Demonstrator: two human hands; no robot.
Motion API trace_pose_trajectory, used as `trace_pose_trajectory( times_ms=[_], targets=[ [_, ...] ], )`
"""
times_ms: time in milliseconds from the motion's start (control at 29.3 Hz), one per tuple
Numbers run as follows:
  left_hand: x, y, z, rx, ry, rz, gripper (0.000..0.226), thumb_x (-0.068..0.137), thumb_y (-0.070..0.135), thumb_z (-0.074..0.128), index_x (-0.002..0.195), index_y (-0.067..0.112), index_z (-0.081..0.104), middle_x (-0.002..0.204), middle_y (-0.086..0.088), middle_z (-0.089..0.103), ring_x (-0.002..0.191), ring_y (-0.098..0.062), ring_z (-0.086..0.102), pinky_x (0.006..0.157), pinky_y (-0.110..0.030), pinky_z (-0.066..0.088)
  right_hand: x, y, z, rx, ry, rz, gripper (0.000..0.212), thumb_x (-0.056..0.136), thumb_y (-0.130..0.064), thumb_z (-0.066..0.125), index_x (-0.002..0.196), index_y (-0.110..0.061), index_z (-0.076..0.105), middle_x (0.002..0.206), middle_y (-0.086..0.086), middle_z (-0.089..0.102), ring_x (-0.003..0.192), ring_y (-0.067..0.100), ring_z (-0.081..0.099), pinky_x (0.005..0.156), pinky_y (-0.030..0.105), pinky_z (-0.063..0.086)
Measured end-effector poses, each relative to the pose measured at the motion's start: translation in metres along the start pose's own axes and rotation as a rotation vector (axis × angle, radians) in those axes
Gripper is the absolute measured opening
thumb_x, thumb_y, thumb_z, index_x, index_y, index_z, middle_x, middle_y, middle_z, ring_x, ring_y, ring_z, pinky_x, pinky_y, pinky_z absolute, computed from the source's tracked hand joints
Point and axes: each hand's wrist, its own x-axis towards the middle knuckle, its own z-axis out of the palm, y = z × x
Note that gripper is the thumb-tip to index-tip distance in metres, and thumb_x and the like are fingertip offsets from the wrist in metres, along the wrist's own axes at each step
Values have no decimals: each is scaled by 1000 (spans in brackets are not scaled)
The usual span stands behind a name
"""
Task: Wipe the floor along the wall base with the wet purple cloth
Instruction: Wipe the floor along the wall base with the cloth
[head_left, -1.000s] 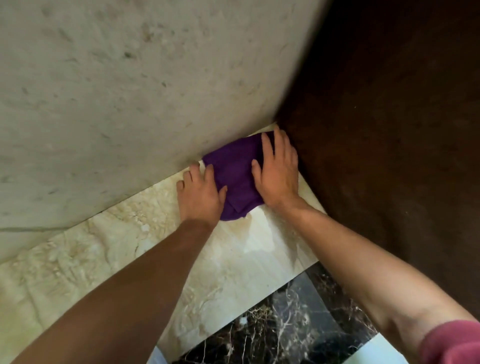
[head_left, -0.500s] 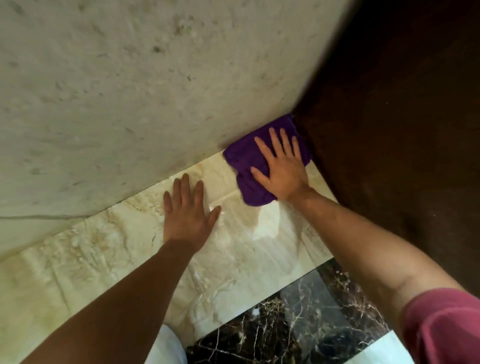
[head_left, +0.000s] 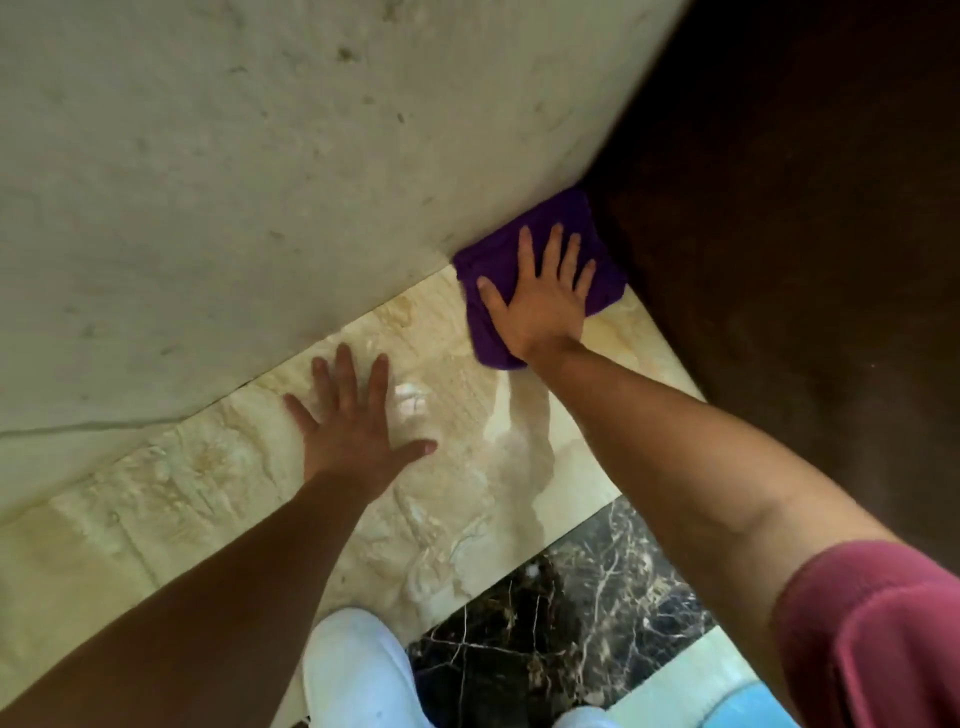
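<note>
— Where's the purple cloth (head_left: 519, 260)?

— Flat under the right hand (head_left: 540, 306), fingers spread on it, pushed into the corner where wall (head_left: 260, 182) meets a dark panel (head_left: 779, 260).

— The left hand (head_left: 353, 431)?

— Empty, splayed on the marble floor (head_left: 208, 478), well apart.

— Advice?

— Keep the palm pressing; drag leftward hugging the wall base. Possibly a wet streak below already.
</note>
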Motion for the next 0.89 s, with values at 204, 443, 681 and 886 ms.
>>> trace_pose_trajectory(
  times_ms=[204,443,681,886],
  targets=[
    [-23,-13,31,-17,24,-8,116,71,97,14,154,27,-26,163,-13,-30,150,-38,-27,112,-78,7,-20,-28,28,-15,175,-123,101,86,-87,26,159,-17,20,164,25,19,154,44,11,124,62,7],
    [-26,-29,39,-79,22,-73,125,59,102,23,153,35,-26,162,-7,-35,151,-39,-22,109,-81,12,1,6,7,-61,120,-112,98,86,-84,24,161,-22,14,168,18,14,156,36,8,126,56,5],
    [-27,-33,36,-79,-20,-49,127,58,101,25,152,34,-29,159,-8,-41,148,-42,-30,105,-84,13,16,5,7,55,212,43,97,84,-77,36,161,-21,18,168,15,17,156,31,12,126,52,7],
    [-31,-34,37,-127,33,-72,129,58,100,27,157,30,-19,164,-6,-30,151,-37,-23,108,-81,14,-60,-99,40,64,182,-44,100,87,-74,35,159,-6,19,164,29,17,154,42,9,124,58,7]
  ],
)
